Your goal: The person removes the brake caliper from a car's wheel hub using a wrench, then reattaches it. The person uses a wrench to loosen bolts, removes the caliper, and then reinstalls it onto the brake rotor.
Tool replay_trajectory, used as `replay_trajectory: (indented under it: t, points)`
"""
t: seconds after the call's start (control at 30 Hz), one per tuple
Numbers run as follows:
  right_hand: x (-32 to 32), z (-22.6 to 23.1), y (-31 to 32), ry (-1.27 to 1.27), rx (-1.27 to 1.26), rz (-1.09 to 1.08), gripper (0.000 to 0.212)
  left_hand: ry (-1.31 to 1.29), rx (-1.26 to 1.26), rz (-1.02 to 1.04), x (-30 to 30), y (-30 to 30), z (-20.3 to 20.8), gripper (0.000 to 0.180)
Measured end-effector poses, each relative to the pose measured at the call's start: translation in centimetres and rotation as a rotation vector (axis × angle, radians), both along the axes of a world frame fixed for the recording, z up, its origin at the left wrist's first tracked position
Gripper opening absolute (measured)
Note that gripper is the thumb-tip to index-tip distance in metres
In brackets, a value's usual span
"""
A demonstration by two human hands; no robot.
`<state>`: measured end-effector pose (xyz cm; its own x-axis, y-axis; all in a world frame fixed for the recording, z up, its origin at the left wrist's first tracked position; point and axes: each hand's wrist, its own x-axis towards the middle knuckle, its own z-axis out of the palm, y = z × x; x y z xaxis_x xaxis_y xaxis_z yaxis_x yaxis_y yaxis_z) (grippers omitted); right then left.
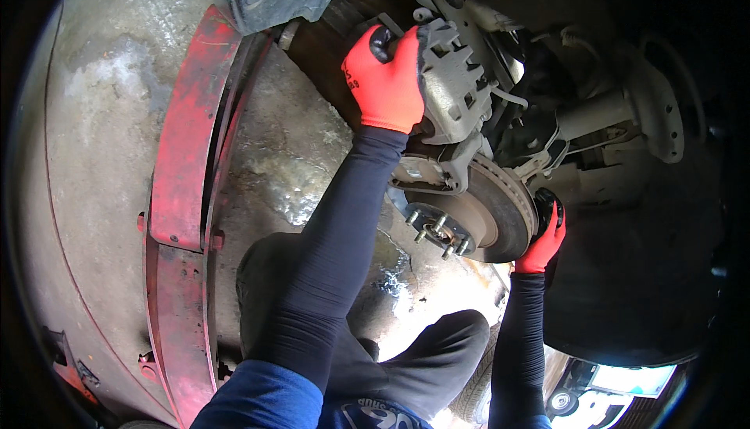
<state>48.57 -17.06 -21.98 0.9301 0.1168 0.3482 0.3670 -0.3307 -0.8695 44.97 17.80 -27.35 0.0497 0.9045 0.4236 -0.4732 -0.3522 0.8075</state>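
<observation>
Dark sleeves (336,241) reach up from below to a brake disc (504,222), its flat face toward the person. Above the disc slants the caliper (459,89), long axis running upper left to lower right, just right of the left hand (384,85), the nearer one. That hand curls against the caliper's edge, fingers partly hidden; the right hand (549,230) bends at the disc's right rim, its grip impossible to tell.

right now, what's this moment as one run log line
left hand: at brake caliper; right hand: at edge of brake disc; wheel studs: bare; red metal beam: at left
</observation>
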Motion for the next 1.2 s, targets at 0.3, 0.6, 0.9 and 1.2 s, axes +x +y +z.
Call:
replay_trajectory:
  t: [0.3,0.6,0.9,1.2]
  points:
    - [0.3,-0.5,-0.5,-0.045,-0.011,-0.005,0.027,-0.35,-0.703,-0.261,0.0,-2.1,-2.0,0.018]
    - [1.4,-1.5,-2.1,-0.206,-0.347,-0.103,0.03,-0.132,-0.546,-0.29,0.1,-0.5,-2.8,0.026]
    - [0.7,-0.9,-0.7,-0.032,-0.047,-0.038,0.03,0.271,-0.134,-0.389,-1.4,1.9,0.0,0.033]
    - [1.4,-1.7,-2.6,-0.083,-0.241,-0.032,0.033,0.192,-0.11,-0.293,-1.1,1.3,-1.3,0.029]
